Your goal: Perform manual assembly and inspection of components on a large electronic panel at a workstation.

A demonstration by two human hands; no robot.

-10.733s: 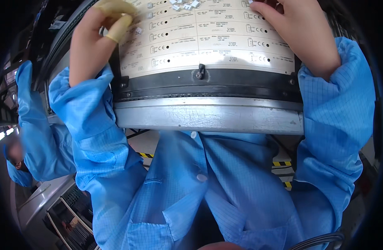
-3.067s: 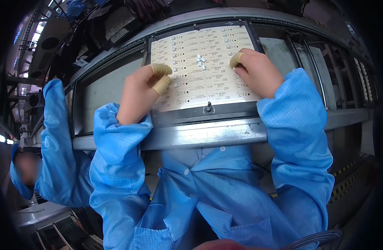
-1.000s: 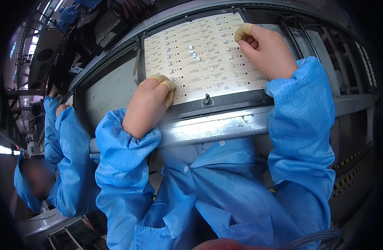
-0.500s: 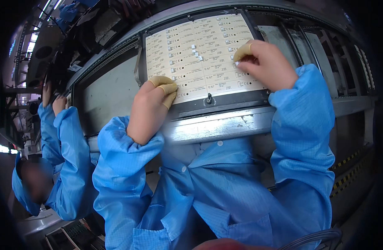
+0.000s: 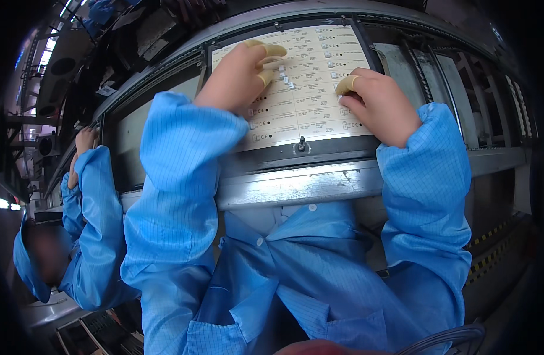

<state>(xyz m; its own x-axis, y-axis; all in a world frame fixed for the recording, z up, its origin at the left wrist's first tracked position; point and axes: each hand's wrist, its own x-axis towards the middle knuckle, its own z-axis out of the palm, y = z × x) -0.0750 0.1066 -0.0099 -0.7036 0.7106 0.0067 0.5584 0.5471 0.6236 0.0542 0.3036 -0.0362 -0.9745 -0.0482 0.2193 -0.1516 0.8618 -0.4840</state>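
Metal rail fronts the board; w/ your R hand pinched on a white conn, press square, L hand wide nr loose conns.

Lights are shining at upper left, and a white glare is showing at the left rim. Striped yellow-and-black tape is marking the dim floor at right; a rack is standing at lower left.
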